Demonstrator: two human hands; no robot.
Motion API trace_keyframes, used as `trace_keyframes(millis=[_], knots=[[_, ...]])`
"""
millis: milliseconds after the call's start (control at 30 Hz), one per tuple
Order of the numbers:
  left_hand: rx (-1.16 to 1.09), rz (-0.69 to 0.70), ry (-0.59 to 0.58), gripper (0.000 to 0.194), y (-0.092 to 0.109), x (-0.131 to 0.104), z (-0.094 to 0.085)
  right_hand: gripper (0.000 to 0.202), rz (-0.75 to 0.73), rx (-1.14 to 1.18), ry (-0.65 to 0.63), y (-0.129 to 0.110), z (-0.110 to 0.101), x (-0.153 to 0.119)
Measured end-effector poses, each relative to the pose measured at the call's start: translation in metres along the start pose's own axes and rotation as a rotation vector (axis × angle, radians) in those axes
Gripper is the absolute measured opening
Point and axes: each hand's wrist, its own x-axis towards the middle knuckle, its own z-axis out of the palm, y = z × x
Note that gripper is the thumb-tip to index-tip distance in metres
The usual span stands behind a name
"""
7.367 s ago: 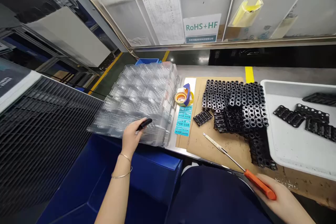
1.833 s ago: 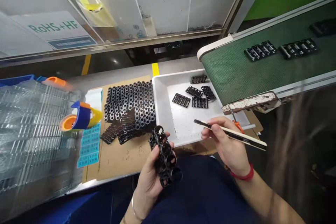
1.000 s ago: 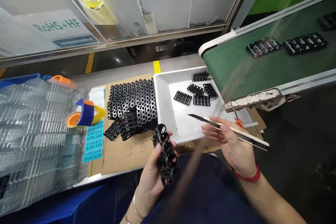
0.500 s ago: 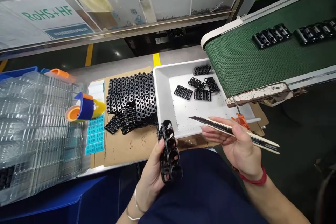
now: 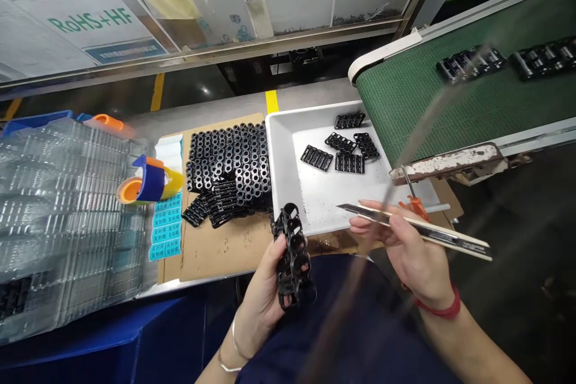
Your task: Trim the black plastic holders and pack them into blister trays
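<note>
Tilted upright in front of my lap, a black plastic part with a row of round openings (image 5: 294,258) is held in my left hand (image 5: 265,291); the thumb presses on its near side. My right hand (image 5: 414,258) grips a utility knife (image 5: 432,231) with a pale handle, its dark blade pointing left over the near rim of the white tray. Knife and held part are apart. Inside the white tray (image 5: 310,195) lie several similar black parts (image 5: 350,163). A blurred dark strand crosses the view in front of my right fingers.
Stacked black parts (image 5: 229,156) stand on cardboard (image 5: 216,258) left of the tray. Further left are a tape dispenser (image 5: 150,180), blue labels (image 5: 165,234) and clear plastic trays (image 5: 67,222). A green conveyor belt (image 5: 405,114) carrying black parts overhangs the tray's right side.
The knife has shifted slightly right and its tip sits farther from the held part. A blurred strand has come across the view. The whole scene has moved a little with my head.
</note>
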Motion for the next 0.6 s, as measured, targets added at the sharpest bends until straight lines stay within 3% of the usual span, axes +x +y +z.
trace_keyframes(millis=[167,300,467,600], knots=[[0.004,0.001,0.052,0.033,-0.001,-0.003,0.005,0.026,-0.011,-0.03,-0.034,-0.002,0.001,0.0],[0.015,0.006,0.002,0.038,-0.003,0.002,0.0,0.024,-0.014,-0.042,0.01,-0.003,0.004,-0.002],[0.046,0.016,-0.069,0.042,-0.004,0.008,-0.008,0.033,0.041,0.093,-0.079,-0.005,0.008,0.0],[0.043,0.028,-0.092,0.051,-0.003,0.009,-0.012,0.025,0.012,0.082,-0.013,-0.005,0.01,0.002]])
